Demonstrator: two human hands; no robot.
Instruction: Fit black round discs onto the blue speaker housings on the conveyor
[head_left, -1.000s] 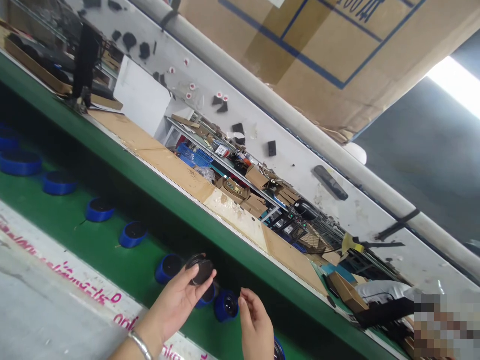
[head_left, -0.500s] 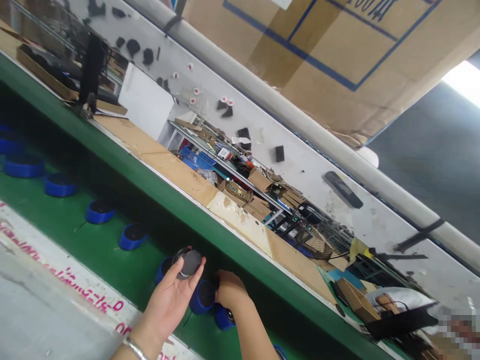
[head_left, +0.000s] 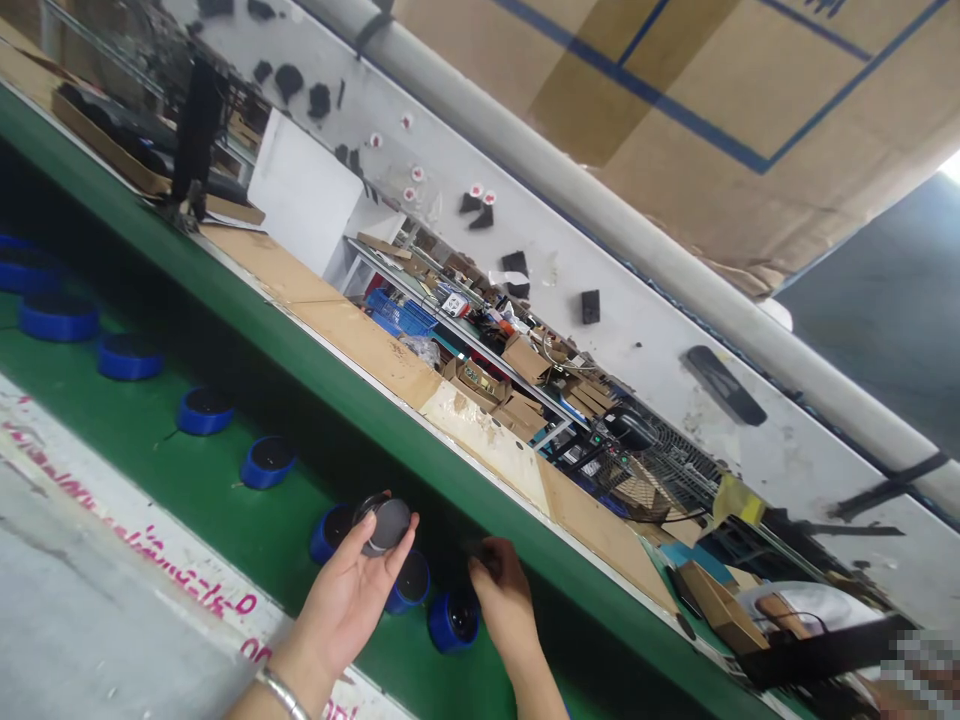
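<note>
My left hand (head_left: 346, 600), wearing a silver bangle, is closed around a small stack of round black discs (head_left: 388, 527) held above the green belt. My right hand (head_left: 508, 592) has its fingers pinched together; a dark edge shows at the fingertips, too blurred to name. Just left of that hand stands a blue round housing (head_left: 453, 622) with a glossy dark inside showing. Another blue housing (head_left: 409, 582), with a flat black top, sits partly behind my left fingers. A third housing (head_left: 330, 533) is beyond the left hand, partly covered by it.
Several blue housings stand in a row along the green belt (head_left: 217, 490) toward the left. A wooden ledge (head_left: 322, 325) runs along its far side. A large carton (head_left: 675, 90) sits overhead on a white frame. A person's arm (head_left: 784, 612) shows at lower right.
My right hand has moved right, off the rightmost blue housing, whose glossy inside now shows more fully. My left hand keeps the discs, shifted slightly right. The whole view has shifted a little.
</note>
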